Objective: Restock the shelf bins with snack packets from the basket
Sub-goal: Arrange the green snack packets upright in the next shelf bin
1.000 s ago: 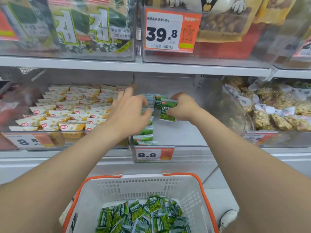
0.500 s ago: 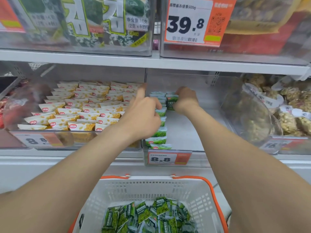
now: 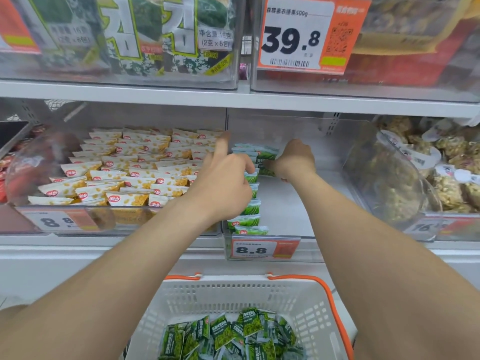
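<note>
A white basket [image 3: 320, 305] with orange rim sits low in front of me, holding several green snack packets [image 3: 231, 333]. A clear shelf bin [image 3: 298, 203] in the middle holds one row of upright green packets [image 3: 250, 211] along its left wall. My left hand [image 3: 223, 183] rests against that row, forefinger pointing up along the divider, other fingers curled over the packets. My right hand [image 3: 296, 159] grips a green packet [image 3: 267, 158] at the far end of the row, deep in the bin.
The left bin [image 3: 65, 222] is packed with white-and-yellow packets [image 3: 135, 172]. The right bin [image 3: 389, 165] holds brown clustered snacks. An upper shelf [image 3: 233, 97] with seaweed packs and a 39.8 price tag [image 3: 309, 35] overhangs. An 8.8 tag [image 3: 259, 249] fronts the middle bin.
My right hand has carried its green packet deeper, to the back end of the row. My left hand stayed on the row, its forefinger now raised. The view moved closer.
</note>
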The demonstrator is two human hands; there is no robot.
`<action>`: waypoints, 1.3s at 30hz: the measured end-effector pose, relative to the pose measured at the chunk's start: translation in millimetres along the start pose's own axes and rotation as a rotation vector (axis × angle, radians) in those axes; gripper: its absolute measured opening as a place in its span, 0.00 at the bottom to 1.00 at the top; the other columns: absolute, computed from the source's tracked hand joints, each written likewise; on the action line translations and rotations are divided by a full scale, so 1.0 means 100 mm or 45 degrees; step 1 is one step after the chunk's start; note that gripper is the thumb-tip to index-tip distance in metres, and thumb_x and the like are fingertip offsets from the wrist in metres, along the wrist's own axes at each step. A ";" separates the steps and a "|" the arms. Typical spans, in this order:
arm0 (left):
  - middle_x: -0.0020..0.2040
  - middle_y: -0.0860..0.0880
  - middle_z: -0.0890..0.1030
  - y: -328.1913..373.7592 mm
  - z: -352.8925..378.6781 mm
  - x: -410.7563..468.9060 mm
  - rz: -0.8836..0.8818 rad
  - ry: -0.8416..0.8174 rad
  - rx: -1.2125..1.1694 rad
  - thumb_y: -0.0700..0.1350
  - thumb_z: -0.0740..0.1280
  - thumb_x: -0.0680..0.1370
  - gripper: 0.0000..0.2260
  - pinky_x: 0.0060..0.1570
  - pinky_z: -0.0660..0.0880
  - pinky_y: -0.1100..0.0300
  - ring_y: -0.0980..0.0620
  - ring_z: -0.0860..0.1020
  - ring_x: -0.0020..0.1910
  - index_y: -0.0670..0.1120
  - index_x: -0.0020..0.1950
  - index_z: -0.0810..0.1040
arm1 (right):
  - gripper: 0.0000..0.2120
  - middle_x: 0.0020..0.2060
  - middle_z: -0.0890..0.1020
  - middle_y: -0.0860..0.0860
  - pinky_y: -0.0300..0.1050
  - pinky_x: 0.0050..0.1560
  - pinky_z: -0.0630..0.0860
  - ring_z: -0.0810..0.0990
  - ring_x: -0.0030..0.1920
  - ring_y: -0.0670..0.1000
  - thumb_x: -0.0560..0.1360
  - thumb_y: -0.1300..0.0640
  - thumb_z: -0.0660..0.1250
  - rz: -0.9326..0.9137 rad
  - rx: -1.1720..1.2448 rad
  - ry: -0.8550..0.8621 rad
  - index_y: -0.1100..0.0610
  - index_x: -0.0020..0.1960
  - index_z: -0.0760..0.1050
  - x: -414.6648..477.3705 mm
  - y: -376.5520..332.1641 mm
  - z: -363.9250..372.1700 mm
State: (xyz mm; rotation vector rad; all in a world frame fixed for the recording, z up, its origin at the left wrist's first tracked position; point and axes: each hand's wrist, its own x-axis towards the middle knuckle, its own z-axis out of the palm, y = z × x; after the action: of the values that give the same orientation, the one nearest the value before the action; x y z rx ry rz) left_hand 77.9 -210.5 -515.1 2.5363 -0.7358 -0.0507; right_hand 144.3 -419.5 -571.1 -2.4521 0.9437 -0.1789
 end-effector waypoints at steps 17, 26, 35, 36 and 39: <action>0.69 0.44 0.74 0.05 0.03 -0.34 0.343 0.508 0.129 0.43 0.68 0.77 0.09 0.67 0.69 0.44 0.40 0.69 0.70 0.47 0.56 0.81 | 0.13 0.41 0.83 0.59 0.53 0.50 0.80 0.78 0.48 0.64 0.75 0.60 0.59 -0.630 -0.158 -0.013 0.59 0.46 0.82 -0.90 0.28 -0.71; 0.33 0.56 0.73 0.37 0.24 -1.12 0.471 0.376 0.044 0.52 0.68 0.74 0.08 0.31 0.73 0.53 0.48 0.76 0.34 0.53 0.43 0.69 | 0.09 0.37 0.82 0.47 0.48 0.45 0.79 0.80 0.45 0.53 0.71 0.46 0.66 -0.893 -0.445 -0.330 0.49 0.44 0.81 -2.30 0.68 -1.21; 0.41 0.47 0.79 0.12 1.61 -1.47 0.341 -1.149 0.626 0.46 0.59 0.82 0.12 0.37 0.74 0.52 0.45 0.79 0.39 0.45 0.45 0.79 | 0.12 0.55 0.81 0.53 0.49 0.47 0.79 0.81 0.52 0.55 0.82 0.51 0.61 -0.817 -1.157 -1.168 0.56 0.61 0.75 -2.61 1.38 -0.51; 0.39 0.47 0.77 0.07 1.81 -1.51 0.318 -1.248 0.654 0.44 0.58 0.83 0.12 0.36 0.73 0.52 0.46 0.76 0.36 0.44 0.43 0.77 | 0.08 0.51 0.80 0.53 0.49 0.43 0.77 0.81 0.48 0.55 0.83 0.53 0.61 -0.842 -1.141 -1.176 0.56 0.58 0.74 -2.62 1.41 -0.43; 0.39 0.47 0.72 -0.20 2.30 -1.61 0.236 -1.374 0.685 0.38 0.59 0.84 0.08 0.38 0.73 0.50 0.46 0.73 0.38 0.41 0.51 0.78 | 0.06 0.43 0.79 0.52 0.46 0.33 0.71 0.77 0.37 0.53 0.82 0.57 0.62 -0.902 -1.165 -1.196 0.57 0.54 0.76 -2.65 1.47 -0.23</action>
State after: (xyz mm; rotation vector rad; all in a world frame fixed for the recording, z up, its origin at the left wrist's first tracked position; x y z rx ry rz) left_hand -88.3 -217.4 -742.5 2.7943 -1.5252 -1.4002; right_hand -148.2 -347.3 -609.4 -2.9704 -0.3786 1.3112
